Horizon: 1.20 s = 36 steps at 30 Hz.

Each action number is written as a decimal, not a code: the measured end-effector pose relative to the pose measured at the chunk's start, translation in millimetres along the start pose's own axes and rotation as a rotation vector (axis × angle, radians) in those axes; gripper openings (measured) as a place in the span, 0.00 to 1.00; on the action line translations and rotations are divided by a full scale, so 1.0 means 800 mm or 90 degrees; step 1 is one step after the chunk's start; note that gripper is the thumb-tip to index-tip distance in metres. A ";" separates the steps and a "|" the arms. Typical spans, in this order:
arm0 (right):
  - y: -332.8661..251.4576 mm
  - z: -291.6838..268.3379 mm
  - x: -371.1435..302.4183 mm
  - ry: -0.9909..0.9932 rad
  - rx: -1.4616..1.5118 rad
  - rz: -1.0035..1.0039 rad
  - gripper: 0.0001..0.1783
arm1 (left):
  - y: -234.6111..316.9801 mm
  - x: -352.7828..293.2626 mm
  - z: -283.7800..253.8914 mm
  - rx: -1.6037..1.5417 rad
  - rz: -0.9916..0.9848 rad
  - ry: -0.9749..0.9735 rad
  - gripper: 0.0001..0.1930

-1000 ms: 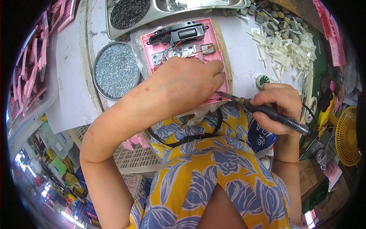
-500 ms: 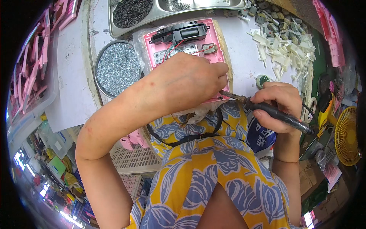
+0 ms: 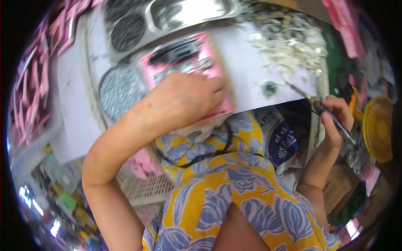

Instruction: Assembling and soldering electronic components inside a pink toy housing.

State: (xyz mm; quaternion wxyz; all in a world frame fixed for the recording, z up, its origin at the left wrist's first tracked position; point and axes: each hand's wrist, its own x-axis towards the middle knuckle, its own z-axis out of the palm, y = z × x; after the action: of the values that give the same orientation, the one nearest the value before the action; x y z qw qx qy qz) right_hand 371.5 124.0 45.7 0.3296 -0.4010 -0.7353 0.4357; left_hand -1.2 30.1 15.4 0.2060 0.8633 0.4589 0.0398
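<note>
My left hand (image 3: 184,98) lies across a pink plastic casing (image 3: 214,71). Its fingers are curled in a pinch, and what is between them is hidden under the hand. Inside the casing sit a black plastic part (image 3: 178,52), a metal piece and thin red wires, all blurred. Off to the right, my right hand (image 3: 339,117) grips a soldering iron (image 3: 320,108) by its black handle. Its thin metal tip points up and left, apart from the casing. A small round green-and-white item (image 3: 269,88) rests on the white table sheet between them.
Left of the casing stands a round tin of small silvery screws (image 3: 121,92). A divided steel tray (image 3: 146,19) holds dark small parts behind it. White plastic pieces (image 3: 289,50) are heaped at the far right. A yellow fan (image 3: 378,129) stands at the right edge.
My right hand has drawn the soldering iron away from the casing, out to the right. My left hand stays over the casing. The whole view has shifted and blurred.
</note>
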 end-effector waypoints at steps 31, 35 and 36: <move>-0.028 0.183 0.044 -0.238 -0.209 -0.303 0.19 | 0.027 -0.068 0.024 -0.232 -0.255 0.568 0.10; -0.026 0.215 0.047 -0.220 -0.321 -0.272 0.20 | 0.023 -0.051 0.036 -0.167 -0.232 0.543 0.12; -0.027 0.217 0.043 -0.228 -0.319 -0.252 0.20 | 0.020 -0.045 0.034 -0.102 -0.209 0.524 0.13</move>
State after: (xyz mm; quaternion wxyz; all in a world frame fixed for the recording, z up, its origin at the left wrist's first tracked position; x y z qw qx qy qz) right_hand 204.2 82.2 0.2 0.1650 -0.2367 -0.9287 0.2331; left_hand -2.6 -15.4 1.3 0.0762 0.6723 0.6293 0.3824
